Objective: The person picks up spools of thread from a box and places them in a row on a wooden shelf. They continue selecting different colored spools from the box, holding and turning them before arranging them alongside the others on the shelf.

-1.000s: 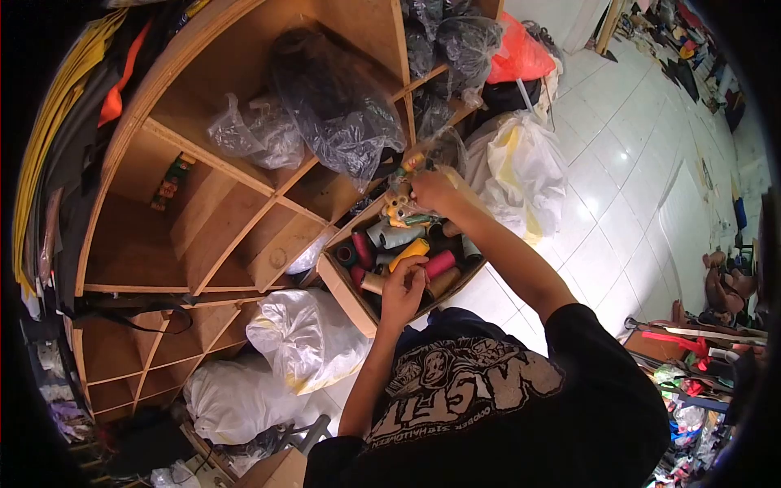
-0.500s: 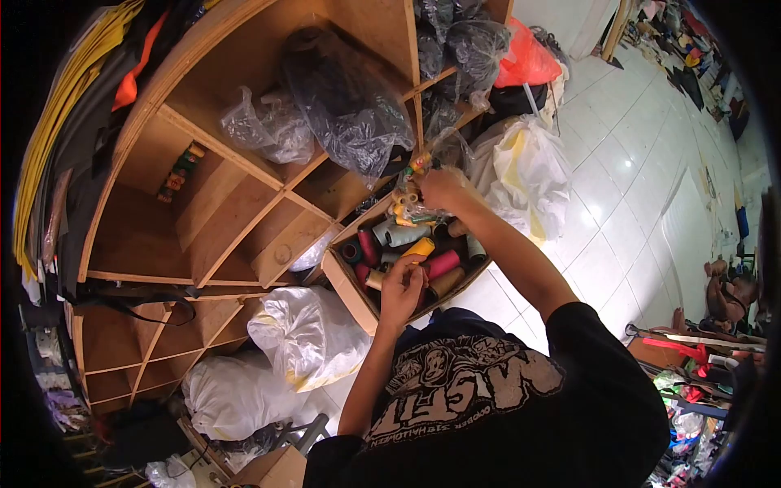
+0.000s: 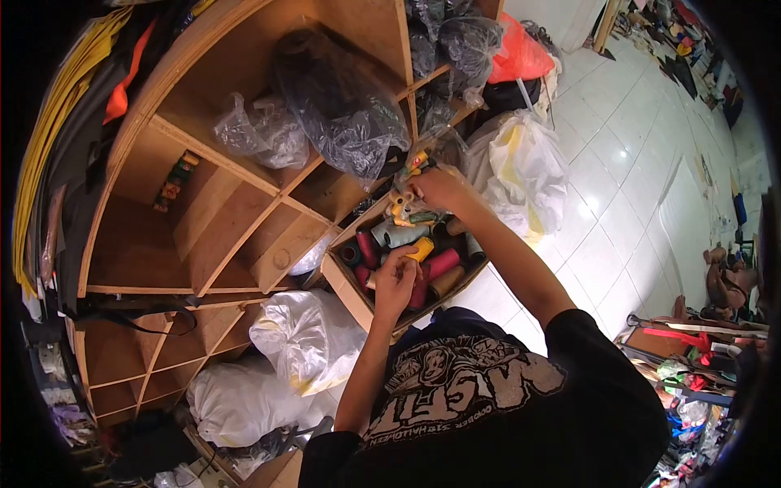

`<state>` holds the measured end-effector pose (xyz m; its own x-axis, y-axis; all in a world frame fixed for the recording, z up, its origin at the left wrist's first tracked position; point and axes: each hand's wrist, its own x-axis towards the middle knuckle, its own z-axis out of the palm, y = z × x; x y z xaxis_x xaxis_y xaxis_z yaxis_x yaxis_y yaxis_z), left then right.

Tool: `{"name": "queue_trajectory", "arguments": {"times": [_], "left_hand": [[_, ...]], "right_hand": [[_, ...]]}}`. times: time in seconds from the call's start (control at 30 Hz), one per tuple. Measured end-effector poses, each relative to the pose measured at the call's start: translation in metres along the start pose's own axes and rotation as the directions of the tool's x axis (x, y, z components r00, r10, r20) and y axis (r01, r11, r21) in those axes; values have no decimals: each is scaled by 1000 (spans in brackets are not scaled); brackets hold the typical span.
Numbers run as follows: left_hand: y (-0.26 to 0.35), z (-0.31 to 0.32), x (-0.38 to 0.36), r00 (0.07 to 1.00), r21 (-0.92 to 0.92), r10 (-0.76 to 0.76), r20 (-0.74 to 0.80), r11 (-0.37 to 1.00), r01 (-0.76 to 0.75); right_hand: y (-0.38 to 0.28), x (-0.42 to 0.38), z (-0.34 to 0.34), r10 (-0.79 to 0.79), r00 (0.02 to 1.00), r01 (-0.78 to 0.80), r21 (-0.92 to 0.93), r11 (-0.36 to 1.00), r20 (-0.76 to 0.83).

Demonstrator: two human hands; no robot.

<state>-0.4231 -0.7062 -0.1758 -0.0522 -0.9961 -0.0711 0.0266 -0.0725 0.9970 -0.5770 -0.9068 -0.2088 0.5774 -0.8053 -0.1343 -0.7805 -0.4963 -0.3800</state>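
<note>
**Both hands at the box of thread spools**

I have the left hand [image 3: 394,281] over the near side of the cardboard box [image 3: 346,291], its fingers half curled and the thumb side turned in. The fingertips meet the near end of a yellow spool [image 3: 421,249]; I cannot tell from up here whether they grip it or only touch it.

The right hand [image 3: 442,189] is at the far edge of the box, its fingers bent in around a clear plastic bag [image 3: 449,148]. Small spools [image 3: 401,203] show at the bag, just beside those fingers and above the larger spools. The palm is turned away from me.

Inside the box, the yellow spool sits near the middle, tilted, with a pink spool [image 3: 443,263] beside it and a tan spool [image 3: 447,282] by the near wall. I also make out a grey spool [image 3: 400,236] behind the yellow one and a dark red spool [image 3: 367,248] toward the left wall.

To the left of the box I see a wooden shelf [image 3: 281,198], with a dark plastic bag [image 3: 342,106] in one upper compartment. A white sack [image 3: 305,333] is near the left forearm, and another pale sack [image 3: 521,175] stands beyond the right forearm, on the tiled floor [image 3: 622,191].
</note>
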Motion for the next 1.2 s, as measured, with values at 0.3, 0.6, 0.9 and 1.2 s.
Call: {"name": "queue_trajectory", "arguments": {"times": [0.3, 0.6, 0.9, 1.2], "left_hand": [[0, -11, -6, 998, -55, -58, -26, 997, 56], [0, -9, 11, 1000, -64, -29, 1, 998, 29], [5, -22, 11, 998, -191, -65, 0, 979, 63], [59, -14, 28, 995, -514, -71, 76, 852, 100]], "right_hand": [[1, -6, -12, 173, 982, -161, 130, 978, -83], [1, 18, 22, 216, 973, -223, -96, 970, -84], [-22, -32, -44, 256, 909, 15, 639, 769, -330], [-67, -103, -106, 87, 978, 180, 980, 89, -188]]}}
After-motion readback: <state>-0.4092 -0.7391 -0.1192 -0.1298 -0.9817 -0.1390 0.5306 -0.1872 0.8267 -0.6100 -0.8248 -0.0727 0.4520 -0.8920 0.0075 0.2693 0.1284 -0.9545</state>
